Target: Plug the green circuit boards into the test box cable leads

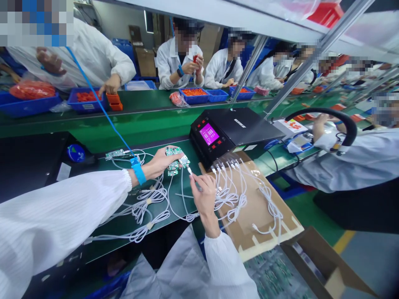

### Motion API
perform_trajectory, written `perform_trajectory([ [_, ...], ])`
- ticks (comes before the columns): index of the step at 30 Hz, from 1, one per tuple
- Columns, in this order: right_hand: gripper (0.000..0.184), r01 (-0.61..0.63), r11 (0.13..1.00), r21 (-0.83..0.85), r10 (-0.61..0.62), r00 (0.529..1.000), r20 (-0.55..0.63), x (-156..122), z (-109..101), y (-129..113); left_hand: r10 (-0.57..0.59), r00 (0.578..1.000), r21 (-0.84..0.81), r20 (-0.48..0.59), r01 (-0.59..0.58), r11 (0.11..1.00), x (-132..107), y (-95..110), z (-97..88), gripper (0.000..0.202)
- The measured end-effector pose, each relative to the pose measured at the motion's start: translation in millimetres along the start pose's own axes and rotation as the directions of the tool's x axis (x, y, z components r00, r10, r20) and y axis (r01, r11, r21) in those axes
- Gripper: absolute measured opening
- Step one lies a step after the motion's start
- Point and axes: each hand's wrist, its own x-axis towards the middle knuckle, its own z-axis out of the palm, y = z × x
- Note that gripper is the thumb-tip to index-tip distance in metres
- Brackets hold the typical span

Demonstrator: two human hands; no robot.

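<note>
My left hand (161,161) is closed on several small green circuit boards (172,166), its thumb lying over them. My right hand (204,189) pinches the white plug of a cable (189,170), which touches the edge of one board. Whether the plug is fully seated I cannot tell. A blue wrist strap (137,171) with a blue cord is on my left wrist. Bundled white cables (149,201) lie on the green bench below my left arm. Another circuit board (114,154) rests on the bench behind that wrist.
A black tester (246,128) with a lit magenta screen stands ahead, white cables plugged into its front. Cardboard (249,207) lies before it, more boards (271,270) below. Across the conveyor (149,120), people in white coats work beside blue bins (195,96). Another person (349,153) sits at right.
</note>
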Motion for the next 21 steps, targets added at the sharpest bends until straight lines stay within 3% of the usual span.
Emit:
perform_trajectory([
  [21,0.014,-0.011,1.0,0.017,0.011,1.0,0.016,-0.9,0.5,0.4,0.036,0.997,-0.011,0.063,-0.035,0.999,5.5,-5.5,-5.3,0.024],
])
